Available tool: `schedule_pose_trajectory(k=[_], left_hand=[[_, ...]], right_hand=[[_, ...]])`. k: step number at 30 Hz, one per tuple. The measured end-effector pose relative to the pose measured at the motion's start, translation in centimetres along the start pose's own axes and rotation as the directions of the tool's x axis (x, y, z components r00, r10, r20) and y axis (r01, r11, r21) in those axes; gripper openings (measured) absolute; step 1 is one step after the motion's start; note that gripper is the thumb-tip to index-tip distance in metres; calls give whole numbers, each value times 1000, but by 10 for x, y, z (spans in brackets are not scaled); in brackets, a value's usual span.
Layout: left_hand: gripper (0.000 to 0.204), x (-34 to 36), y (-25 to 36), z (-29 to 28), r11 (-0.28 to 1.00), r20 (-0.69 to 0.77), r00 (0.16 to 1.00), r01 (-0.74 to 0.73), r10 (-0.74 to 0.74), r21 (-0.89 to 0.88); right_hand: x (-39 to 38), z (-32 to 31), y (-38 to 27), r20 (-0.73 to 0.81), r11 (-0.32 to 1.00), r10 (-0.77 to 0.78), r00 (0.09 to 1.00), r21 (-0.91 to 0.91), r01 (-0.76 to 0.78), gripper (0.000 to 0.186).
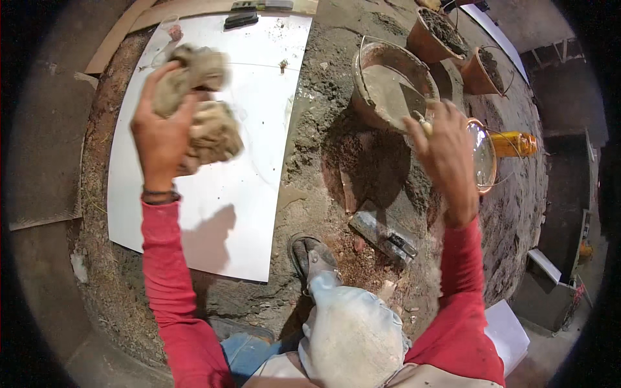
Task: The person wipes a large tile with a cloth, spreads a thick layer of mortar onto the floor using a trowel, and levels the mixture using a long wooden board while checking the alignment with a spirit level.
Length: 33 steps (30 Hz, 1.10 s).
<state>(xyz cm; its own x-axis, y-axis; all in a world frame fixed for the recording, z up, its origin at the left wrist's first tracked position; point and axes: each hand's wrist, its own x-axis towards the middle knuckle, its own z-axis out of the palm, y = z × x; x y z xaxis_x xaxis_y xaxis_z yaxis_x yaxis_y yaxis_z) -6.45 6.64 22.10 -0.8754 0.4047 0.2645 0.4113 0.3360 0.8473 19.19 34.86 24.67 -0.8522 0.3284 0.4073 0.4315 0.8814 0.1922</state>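
Note:
My left hand (pixel 158 136) is raised over a large white panel (pixel 255 207), fingers closed around a crumpled, mud-stained rag (pixel 217 132) that bulges out on both sides and is blurred by motion. On the right, my right hand (pixel 451 152) grips the pale handle of a trowel (pixel 425 125). The trowel's dark blade reaches over a brownish bucket (pixel 363 108) of grey slurry (pixel 385 89); I cannot tell whether it touches the slurry. Several small dark crumbs dot the panel, and the shadow of my left hand falls across it.
A flat steel finishing trowel (pixel 383 236) lies on the muddy ground near my sandalled foot (pixel 310 255). Two orange buckets (pixel 424 45) of dark mix stand far right. A water bucket (pixel 483 158) sits beside a yellow container (pixel 517 143). A black block (pixel 241 20) rests on the panel's far end.

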Motion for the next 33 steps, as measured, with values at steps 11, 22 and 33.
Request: schedule_pose_trajectory(k=[11, 22, 33], left_hand=[[54, -64, -213, -93, 751, -63, 997, 70, -38, 656], [64, -85, -266, -94, 678, 101, 995, -58, -24, 733], [67, -106, -270, -91, 658, 29, 999, 1, -34, 753]], right_hand=[[-43, -10, 59, 360, 978, 187, 914, 14, -206, 24], [-195, 29, -32, 310, 924, 382, 871, -121, -362, 20], [-150, 3, -12, 621, 269, 556, 552, 494, -827, 31]])
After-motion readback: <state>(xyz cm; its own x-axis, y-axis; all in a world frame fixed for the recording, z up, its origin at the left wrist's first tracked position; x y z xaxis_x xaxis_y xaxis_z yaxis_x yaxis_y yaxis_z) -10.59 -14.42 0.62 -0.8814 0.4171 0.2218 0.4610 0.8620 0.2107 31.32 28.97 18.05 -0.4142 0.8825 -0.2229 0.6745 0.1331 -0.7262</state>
